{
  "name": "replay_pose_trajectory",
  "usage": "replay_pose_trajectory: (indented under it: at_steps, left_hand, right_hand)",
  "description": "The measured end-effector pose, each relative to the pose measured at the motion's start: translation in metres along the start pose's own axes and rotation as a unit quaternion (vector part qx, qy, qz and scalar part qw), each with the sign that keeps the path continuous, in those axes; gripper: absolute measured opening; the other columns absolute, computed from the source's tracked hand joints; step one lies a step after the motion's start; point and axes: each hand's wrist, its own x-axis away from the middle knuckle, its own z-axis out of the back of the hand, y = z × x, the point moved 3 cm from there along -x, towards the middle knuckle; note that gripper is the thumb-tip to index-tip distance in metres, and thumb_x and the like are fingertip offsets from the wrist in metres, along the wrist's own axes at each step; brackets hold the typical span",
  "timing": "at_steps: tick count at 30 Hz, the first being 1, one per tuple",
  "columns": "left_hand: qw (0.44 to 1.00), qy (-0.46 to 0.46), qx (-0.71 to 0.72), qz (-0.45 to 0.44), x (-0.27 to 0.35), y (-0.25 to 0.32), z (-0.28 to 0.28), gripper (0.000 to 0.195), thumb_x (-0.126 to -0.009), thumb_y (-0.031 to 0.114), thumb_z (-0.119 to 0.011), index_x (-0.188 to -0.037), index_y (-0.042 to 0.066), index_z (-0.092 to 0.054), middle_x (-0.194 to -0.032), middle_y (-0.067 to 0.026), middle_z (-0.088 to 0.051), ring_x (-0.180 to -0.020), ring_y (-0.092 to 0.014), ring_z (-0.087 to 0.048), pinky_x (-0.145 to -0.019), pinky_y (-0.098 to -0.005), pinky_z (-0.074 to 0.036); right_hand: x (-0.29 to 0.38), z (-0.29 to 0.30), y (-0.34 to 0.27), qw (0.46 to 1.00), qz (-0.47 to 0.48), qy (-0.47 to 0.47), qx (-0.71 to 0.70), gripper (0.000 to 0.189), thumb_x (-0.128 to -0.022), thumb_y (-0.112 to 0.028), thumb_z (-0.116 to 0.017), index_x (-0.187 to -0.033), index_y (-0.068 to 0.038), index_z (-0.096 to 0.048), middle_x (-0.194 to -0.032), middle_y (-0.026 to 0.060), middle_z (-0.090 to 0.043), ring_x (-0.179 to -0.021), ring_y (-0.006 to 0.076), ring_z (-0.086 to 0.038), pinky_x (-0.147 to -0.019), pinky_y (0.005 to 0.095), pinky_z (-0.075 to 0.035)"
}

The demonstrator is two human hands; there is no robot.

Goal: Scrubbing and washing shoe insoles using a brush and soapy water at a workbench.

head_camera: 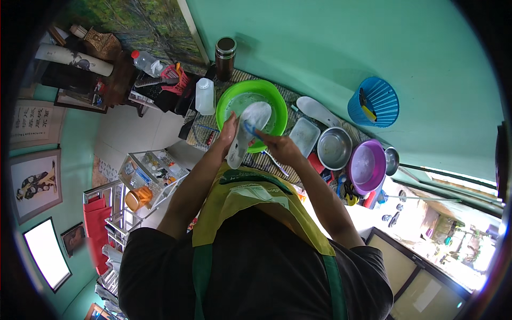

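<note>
My left hand [229,130] grips a large pale rice-paddle-like scoop [238,148], tilted over a green plastic basin [282,108] of cloudy, sudsy water. In my right hand [280,146] is a blue brush [251,128], its head against the scoop's bowl. Part of the left fingers is hidden behind the scoop. A similar pale scoop [314,109] lies beyond the basin to the right. Near it are a clear rectangular container [304,136], a round steel bowl [335,148] and a purple basin [383,168]. A white-handled utensil [276,163] rests on the mat beside the basin.
A white plastic bottle [205,98] and a brown flask [225,60] stand left of the basin. A blue basket [386,100] hangs on the green wall. Scissors with yellow handles [352,199] lie near the purple basin. A metal-framed rack [154,180] stands at the left.
</note>
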Motion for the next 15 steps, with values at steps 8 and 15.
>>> replay_pose_trajectory:
  at_steps: [8, 15]
  left_hand:
    - [0.998, 0.018, -0.06, -0.022, -0.001, -0.003, -0.01, 0.072, -0.104, 0.066, -0.023, -0.132, 0.006, -0.052, -0.08, -0.0218, -0.068, -0.054, -0.037, -0.066, -0.05, -0.0474, -0.057]
    - [0.997, -0.015, -0.075, -0.008, 0.006, -0.004, -0.014, 0.071, -0.104, 0.067, -0.024, -0.133, 0.008, -0.053, -0.084, -0.0221, -0.069, -0.054, -0.036, -0.067, -0.049, -0.0465, -0.057]
  right_hand:
    - [0.007, 0.005, 0.012, 0.999, 0.007, -0.012, 0.041, 0.043, -0.101, -0.023, -0.052, -0.144, -0.029, -0.056, -0.102, 0.017, -0.073, -0.088, 0.0382, -0.072, -0.078, 0.0498, -0.059]
    - [0.01, 0.011, 0.002, 0.977, 0.192, 0.086, 0.041, 0.045, -0.097, -0.014, -0.058, -0.141, -0.025, -0.061, -0.091, 0.0228, -0.071, -0.082, 0.0397, -0.072, -0.067, 0.0447, -0.058]
